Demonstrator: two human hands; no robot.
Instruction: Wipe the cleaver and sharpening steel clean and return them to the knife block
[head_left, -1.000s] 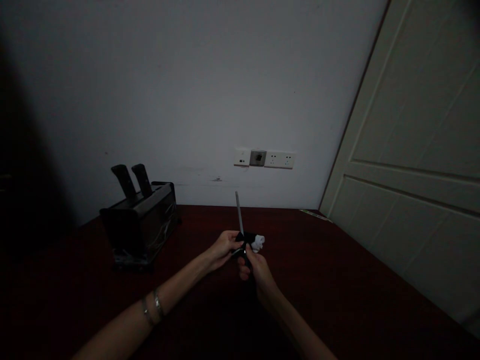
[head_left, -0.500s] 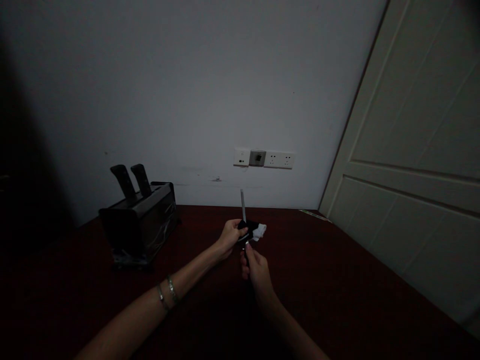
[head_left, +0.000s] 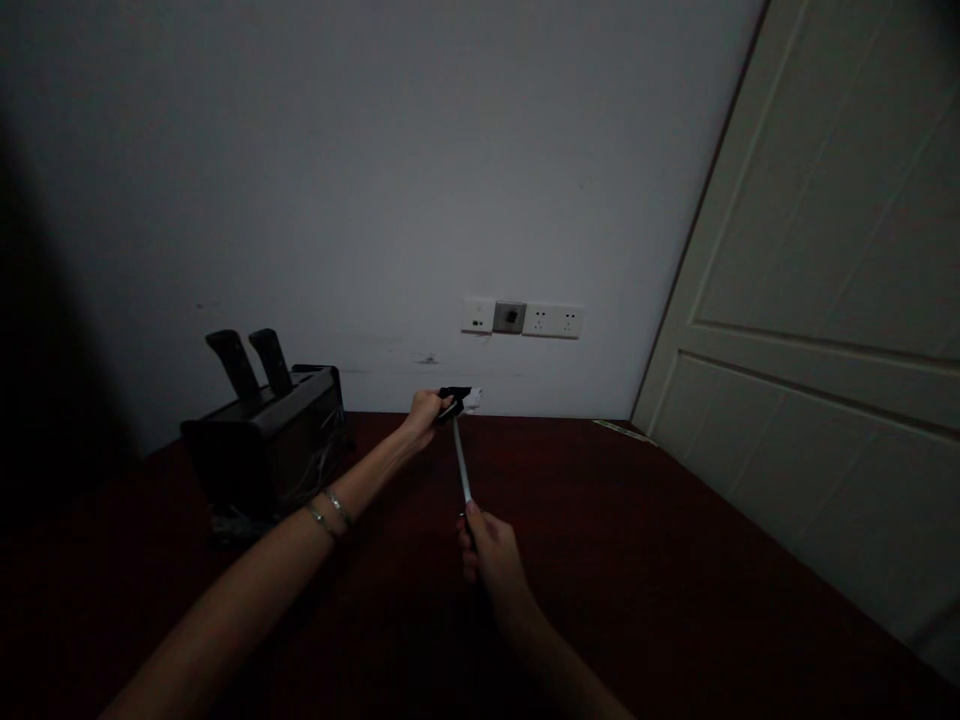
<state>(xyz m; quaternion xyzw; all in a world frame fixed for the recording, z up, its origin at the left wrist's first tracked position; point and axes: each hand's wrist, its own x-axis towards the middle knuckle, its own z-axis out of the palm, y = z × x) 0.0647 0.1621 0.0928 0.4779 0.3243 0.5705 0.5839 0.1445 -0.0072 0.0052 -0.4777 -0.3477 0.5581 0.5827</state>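
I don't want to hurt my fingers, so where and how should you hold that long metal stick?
Probably best by its dark handle at the near end, coming from the person's own side, where the right hand grips it. The thin metal stick points away from there, toward the dark and white cloth in the left hand, so that grip likely keeps clear of its length.

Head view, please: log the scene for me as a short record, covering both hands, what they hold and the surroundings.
Left hand: grip closed on a black-and-white bundle, perhaps cloth
Right hand: grip closed around the near end of a metal rod
Rod and bundle: far end meets the bundle; whether it goes inside is unclear
Left side: dark holder with two black handles rising from it
Surface: dark red table
Behind: pale wall with socket plates
Right side: panelled door
Light: dim
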